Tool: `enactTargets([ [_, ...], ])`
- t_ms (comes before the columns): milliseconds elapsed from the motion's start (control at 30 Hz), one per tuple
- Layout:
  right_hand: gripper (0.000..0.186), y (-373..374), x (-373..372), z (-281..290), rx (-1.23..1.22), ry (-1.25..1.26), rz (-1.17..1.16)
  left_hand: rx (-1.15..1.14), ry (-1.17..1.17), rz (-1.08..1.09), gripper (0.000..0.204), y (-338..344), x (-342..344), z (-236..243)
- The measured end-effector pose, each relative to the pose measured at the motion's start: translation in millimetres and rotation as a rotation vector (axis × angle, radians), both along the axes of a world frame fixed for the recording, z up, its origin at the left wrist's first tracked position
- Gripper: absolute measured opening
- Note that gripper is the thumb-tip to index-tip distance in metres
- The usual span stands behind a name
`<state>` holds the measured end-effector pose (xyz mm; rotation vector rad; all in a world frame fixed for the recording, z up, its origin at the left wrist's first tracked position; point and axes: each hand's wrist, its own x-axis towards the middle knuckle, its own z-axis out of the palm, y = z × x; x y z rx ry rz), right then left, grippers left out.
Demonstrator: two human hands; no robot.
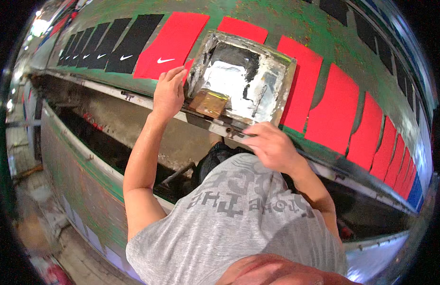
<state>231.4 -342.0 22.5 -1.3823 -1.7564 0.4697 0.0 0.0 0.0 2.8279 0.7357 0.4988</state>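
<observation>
A screen-printing frame (290,90) with a paint-smeared inside lies on the green table, over red fabric pieces. White ink (224,78) and dark patches cover its mesh; a brown block (208,103) sits at its near left corner. My left hand (170,92) is at the frame's left side, fingers stretched out over the lower edge of a red piece (174,40) bearing a white curved mark. My right hand (272,145) is just off the frame's near right corner, above the table rail, fingers curled together; whatever they may hold is hidden.
Black fabric pieces (134,42) with white marks line the table to the left. Several plain red pieces (334,107) run along the right, with black ones (365,31) on the far side. A metal rail (139,99) edges the table; behind me stands another table (82,190).
</observation>
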Motion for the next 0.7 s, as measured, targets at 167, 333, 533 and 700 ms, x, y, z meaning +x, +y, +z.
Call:
enactTargets([
  [167, 0.047, 78, -59, 4, -0.112, -0.298, -0.136, 0.064, 0.093, -0.263, 0.051, 40, 7, -13],
  [333, 0.053, 112, -75, -14, -0.169, -0.389, -0.2, 0.056, 0.128, -0.372, 0.056, 53, 13, -24],
  [533, 0.054, 131, -75, -20, -0.141, -0.4, -0.301, 0.033, 0.103, -0.411, 0.055, 59, 11, -23],
  [700, 0.047, 150, -58, -11, -0.193, -0.272, -0.402, -0.021, 0.065, -0.439, 0.053, 63, 10, -24],
])
